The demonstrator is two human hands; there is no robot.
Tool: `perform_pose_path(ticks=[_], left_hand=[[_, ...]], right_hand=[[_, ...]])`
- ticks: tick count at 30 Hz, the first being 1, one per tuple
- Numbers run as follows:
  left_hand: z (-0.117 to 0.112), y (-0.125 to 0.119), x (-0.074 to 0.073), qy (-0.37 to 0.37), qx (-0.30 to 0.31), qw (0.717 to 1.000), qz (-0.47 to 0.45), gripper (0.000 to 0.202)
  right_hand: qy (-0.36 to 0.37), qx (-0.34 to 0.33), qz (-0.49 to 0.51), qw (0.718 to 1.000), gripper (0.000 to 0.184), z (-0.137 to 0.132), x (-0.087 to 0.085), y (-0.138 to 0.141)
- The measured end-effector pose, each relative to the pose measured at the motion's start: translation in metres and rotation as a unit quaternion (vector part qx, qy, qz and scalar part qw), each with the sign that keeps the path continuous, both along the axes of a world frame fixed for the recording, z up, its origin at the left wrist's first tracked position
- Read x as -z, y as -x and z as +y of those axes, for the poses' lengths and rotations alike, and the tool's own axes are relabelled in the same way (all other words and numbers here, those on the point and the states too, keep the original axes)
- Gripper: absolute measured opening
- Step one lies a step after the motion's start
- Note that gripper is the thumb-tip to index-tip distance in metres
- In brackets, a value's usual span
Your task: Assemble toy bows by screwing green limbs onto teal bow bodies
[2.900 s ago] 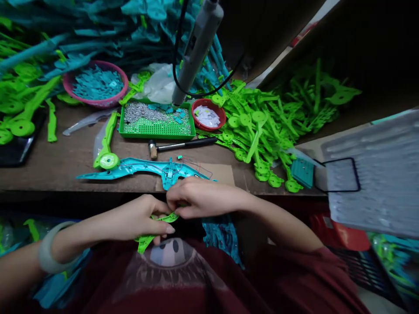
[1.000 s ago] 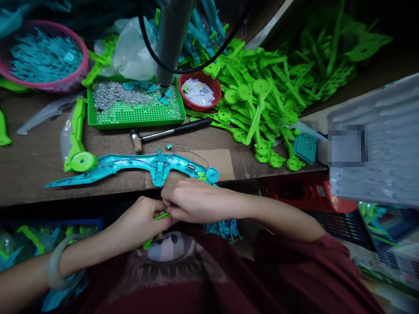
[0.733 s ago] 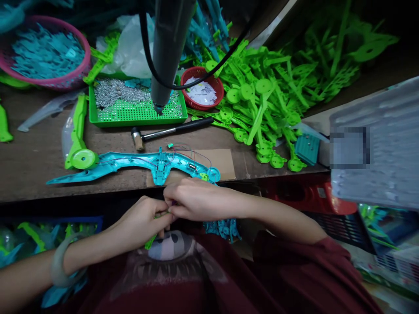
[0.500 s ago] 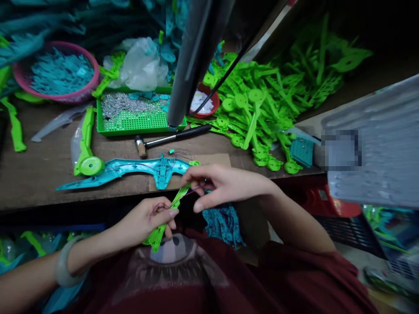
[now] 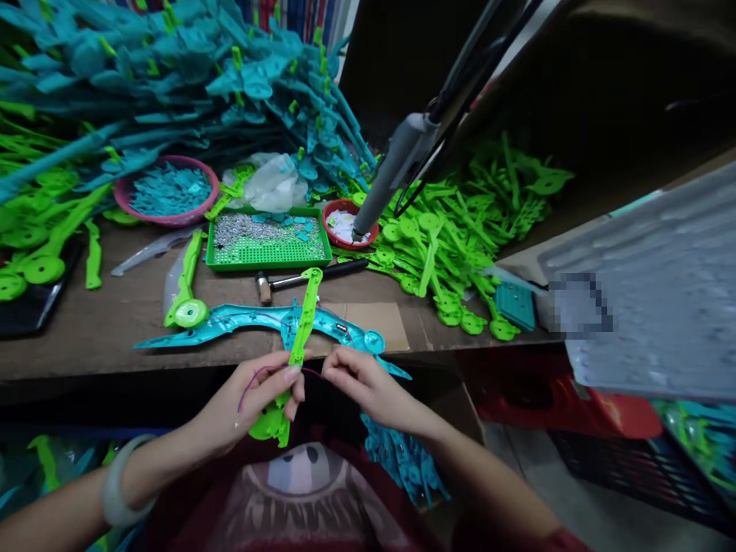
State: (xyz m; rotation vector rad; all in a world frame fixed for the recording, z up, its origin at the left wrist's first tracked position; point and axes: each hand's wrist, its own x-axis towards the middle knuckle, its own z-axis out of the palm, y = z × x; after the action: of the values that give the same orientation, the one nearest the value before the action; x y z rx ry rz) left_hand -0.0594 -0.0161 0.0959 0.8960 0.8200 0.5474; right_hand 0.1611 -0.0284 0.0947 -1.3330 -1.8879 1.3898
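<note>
Right at the front edge of the brown wooden counter, seen from the head camera, the left hand has its grip clenched on the round lower end of a long bright-green plastic toy limb. That limb stands nearly upright, its long axis running up and slightly rightward from the fingers, its top disc over the teal plastic bow-shaped body lying crosswise on the counter. The right hand sits just beside it, fingertips pinched on a thin purple-red wire that loops from the limb toward the left wrist. The left hand is the nearer to the limb; the right touches only the wire.

Half a second ago the limb slanted lower, between the hands, and the right hand was raised higher with the wire stretched; now the limb is tipped up and the right hand has dropped close. The grey hanging electric screwdriver has swung away rightward, over the small red bowl.
</note>
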Motion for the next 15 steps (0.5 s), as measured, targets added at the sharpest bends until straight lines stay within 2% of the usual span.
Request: perform_pose_path(ticks=[2, 4, 5, 6, 7, 8, 10, 11, 12, 15], left_hand=[[0.001, 0.000, -0.002, -0.011, 0.018, 0.999, 0.035, 0.037], [0.004, 0.000, -0.003, -0.050, 0.049, 0.992, 0.103, 0.043], [0.005, -0.001, -0.003, -0.087, 0.067, 0.984, 0.141, 0.043], [0.007, -0.003, -0.004, -0.132, 0.086, 0.971, 0.178, 0.042], [0.009, -0.005, -0.004, -0.182, 0.101, 0.955, 0.212, 0.037], [0.011, -0.007, -0.005, -0.224, 0.112, 0.938, 0.239, 0.033], [0.015, -0.012, -0.007, -0.264, 0.125, 0.918, 0.269, 0.027], [0.017, -0.014, -0.008, -0.260, 0.128, 0.919, 0.266, 0.026], [0.019, -0.014, -0.009, -0.246, 0.131, 0.927, 0.251, 0.027], [0.021, -0.010, -0.009, -0.174, 0.137, 0.961, 0.168, 0.034]], right_hand=[[-0.016, -0.023, -0.012, 1.000, 0.020, -0.004, 0.003, 0.003], [-0.118, -0.005, -0.058, 0.991, 0.013, -0.004, -0.006, 0.007], [-0.185, 0.016, -0.091, 0.978, 0.010, -0.003, -0.013, 0.010], [-0.249, 0.028, -0.124, 0.960, 0.015, 0.000, -0.022, 0.014], [-0.299, 0.019, -0.155, 0.941, 0.021, 0.005, -0.030, 0.018], [-0.329, -0.018, -0.183, 0.926, 0.023, 0.011, -0.038, 0.023], [-0.342, -0.123, -0.216, 0.906, 0.016, 0.024, -0.050, 0.028], [-0.340, -0.151, -0.216, 0.903, 0.015, 0.030, -0.053, 0.028], [-0.337, -0.150, -0.205, 0.907, 0.018, 0.035, -0.055, 0.026], [-0.322, -0.047, -0.130, 0.937, 0.017, 0.043, -0.054, 0.012]])
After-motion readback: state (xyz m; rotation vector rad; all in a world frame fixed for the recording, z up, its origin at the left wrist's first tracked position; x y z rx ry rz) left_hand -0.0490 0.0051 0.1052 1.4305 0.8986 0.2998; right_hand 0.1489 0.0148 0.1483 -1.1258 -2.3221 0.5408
